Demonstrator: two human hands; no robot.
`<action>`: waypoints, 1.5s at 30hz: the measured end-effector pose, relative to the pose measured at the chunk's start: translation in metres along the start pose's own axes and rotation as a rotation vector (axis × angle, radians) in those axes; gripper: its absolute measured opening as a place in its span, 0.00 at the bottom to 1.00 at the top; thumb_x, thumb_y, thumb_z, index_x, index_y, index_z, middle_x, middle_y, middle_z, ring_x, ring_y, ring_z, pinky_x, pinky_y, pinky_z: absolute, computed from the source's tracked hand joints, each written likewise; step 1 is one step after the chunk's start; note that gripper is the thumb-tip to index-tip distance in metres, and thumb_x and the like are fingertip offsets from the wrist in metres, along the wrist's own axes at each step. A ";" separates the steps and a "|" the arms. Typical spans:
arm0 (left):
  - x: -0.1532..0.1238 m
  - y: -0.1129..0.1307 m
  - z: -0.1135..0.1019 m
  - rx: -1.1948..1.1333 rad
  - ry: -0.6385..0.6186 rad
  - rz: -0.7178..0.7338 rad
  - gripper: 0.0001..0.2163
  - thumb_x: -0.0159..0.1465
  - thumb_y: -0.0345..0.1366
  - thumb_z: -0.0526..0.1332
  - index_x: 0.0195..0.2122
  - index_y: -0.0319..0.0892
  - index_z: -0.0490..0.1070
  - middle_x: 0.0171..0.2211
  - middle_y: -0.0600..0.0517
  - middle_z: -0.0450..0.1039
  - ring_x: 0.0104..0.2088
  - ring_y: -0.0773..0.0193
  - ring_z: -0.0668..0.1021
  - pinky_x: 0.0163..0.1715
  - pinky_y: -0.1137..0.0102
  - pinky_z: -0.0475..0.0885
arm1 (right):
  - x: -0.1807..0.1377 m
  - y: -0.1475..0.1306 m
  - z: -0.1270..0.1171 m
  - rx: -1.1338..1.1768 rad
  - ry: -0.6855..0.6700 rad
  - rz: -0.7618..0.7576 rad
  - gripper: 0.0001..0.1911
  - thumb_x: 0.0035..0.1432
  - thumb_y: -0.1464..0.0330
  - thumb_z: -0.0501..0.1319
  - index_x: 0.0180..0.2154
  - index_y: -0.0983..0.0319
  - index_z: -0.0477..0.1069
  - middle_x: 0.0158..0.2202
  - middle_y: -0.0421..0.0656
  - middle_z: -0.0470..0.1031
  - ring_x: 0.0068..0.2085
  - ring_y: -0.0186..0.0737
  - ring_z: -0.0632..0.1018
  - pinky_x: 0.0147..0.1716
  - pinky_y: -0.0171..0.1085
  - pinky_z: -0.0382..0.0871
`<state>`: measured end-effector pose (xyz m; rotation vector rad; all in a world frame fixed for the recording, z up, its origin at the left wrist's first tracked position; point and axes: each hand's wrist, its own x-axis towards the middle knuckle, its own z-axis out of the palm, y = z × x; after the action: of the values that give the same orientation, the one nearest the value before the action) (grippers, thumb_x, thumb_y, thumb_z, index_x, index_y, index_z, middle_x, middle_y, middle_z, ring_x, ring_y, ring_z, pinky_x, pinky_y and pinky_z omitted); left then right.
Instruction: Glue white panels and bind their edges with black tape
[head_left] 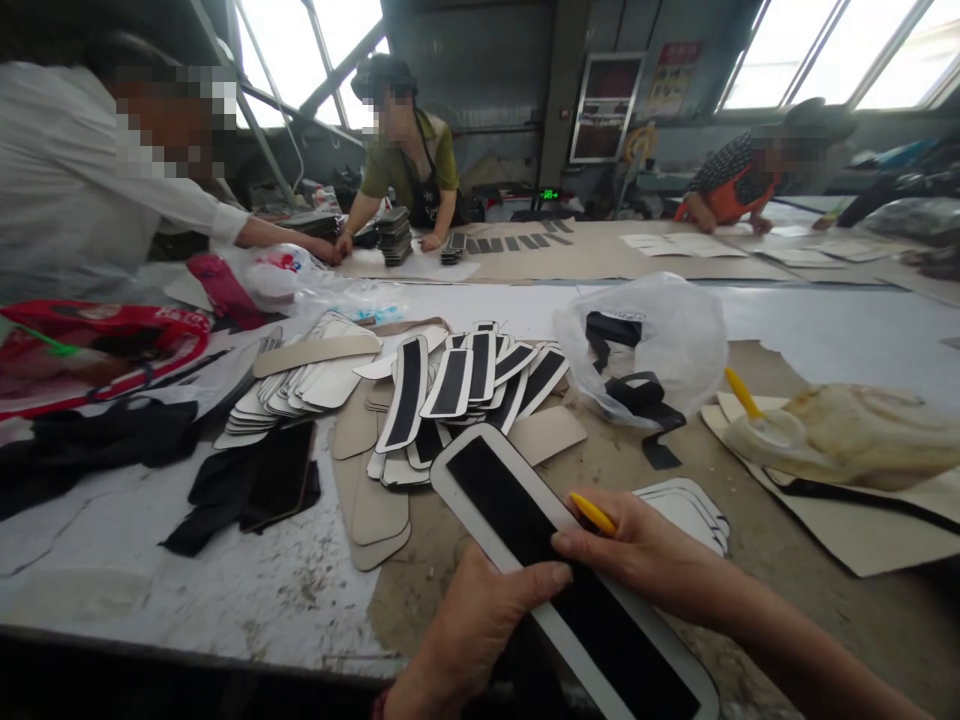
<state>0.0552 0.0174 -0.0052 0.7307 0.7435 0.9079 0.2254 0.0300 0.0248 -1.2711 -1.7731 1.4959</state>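
- Panel (544, 500), pointing toward eleven o'clock, was clasped by left hand (472, 620) and right hand (630, 540) — yellow tool (594, 514) in the latter.
- Black strip (607, 630) apparently was being pressed; steady support seemed needed next.

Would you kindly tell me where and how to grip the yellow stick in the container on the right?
Probably take the stick by its raised upper end, coming from above and the left: it leans up and leftward out of the container, leaving that end clear, while its lower end is hidden.
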 end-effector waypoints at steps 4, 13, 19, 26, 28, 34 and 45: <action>0.002 -0.002 -0.003 -0.046 -0.059 -0.071 0.20 0.50 0.32 0.69 0.45 0.38 0.73 0.37 0.45 0.78 0.38 0.52 0.78 0.45 0.61 0.70 | 0.000 0.000 -0.005 -0.051 -0.047 -0.056 0.12 0.63 0.61 0.54 0.31 0.62 0.64 0.29 0.37 0.66 0.30 0.35 0.67 0.29 0.30 0.61; 0.006 -0.006 -0.008 -0.081 -0.085 -0.119 0.20 0.51 0.31 0.69 0.46 0.37 0.73 0.38 0.44 0.77 0.39 0.52 0.78 0.44 0.62 0.70 | 0.003 0.004 -0.008 -0.184 -0.069 -0.036 0.12 0.65 0.62 0.50 0.31 0.61 0.63 0.30 0.39 0.68 0.32 0.37 0.69 0.31 0.32 0.62; 0.010 -0.013 -0.007 -0.046 -0.075 -0.080 0.23 0.49 0.30 0.70 0.47 0.37 0.72 0.39 0.44 0.77 0.41 0.51 0.77 0.45 0.61 0.70 | 0.011 0.009 -0.005 -0.255 0.065 -0.001 0.12 0.60 0.60 0.57 0.29 0.62 0.64 0.27 0.37 0.67 0.28 0.35 0.67 0.27 0.31 0.59; 0.009 -0.013 -0.006 -0.076 -0.092 -0.159 0.23 0.48 0.31 0.70 0.47 0.35 0.71 0.36 0.43 0.77 0.38 0.51 0.78 0.42 0.62 0.71 | 0.012 0.012 -0.005 -0.154 0.072 -0.029 0.19 0.64 0.58 0.50 0.25 0.62 0.59 0.22 0.35 0.59 0.24 0.32 0.61 0.23 0.30 0.56; 0.008 -0.012 -0.006 -0.082 -0.098 -0.156 0.24 0.48 0.31 0.70 0.48 0.36 0.70 0.37 0.44 0.77 0.39 0.52 0.78 0.41 0.63 0.71 | 0.013 0.012 -0.005 -0.179 0.097 -0.015 0.18 0.62 0.58 0.53 0.24 0.61 0.58 0.22 0.34 0.58 0.24 0.31 0.60 0.22 0.31 0.54; 0.007 -0.013 -0.005 -0.046 -0.130 -0.219 0.23 0.49 0.31 0.69 0.48 0.38 0.70 0.37 0.46 0.77 0.39 0.52 0.78 0.41 0.64 0.71 | 0.018 0.013 -0.003 -0.180 0.158 0.015 0.17 0.56 0.60 0.59 0.22 0.62 0.58 0.21 0.34 0.59 0.24 0.31 0.61 0.22 0.31 0.54; 0.002 -0.018 -0.002 0.022 -0.071 -0.268 0.24 0.46 0.27 0.68 0.46 0.39 0.72 0.44 0.45 0.76 0.42 0.54 0.77 0.45 0.62 0.69 | 0.023 0.015 0.002 -0.198 0.196 0.031 0.13 0.53 0.59 0.61 0.28 0.63 0.67 0.26 0.38 0.68 0.28 0.36 0.68 0.25 0.32 0.61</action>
<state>0.0618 0.0118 -0.0215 0.6609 0.7684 0.6290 0.2183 0.0481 0.0060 -1.4928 -1.8124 1.1879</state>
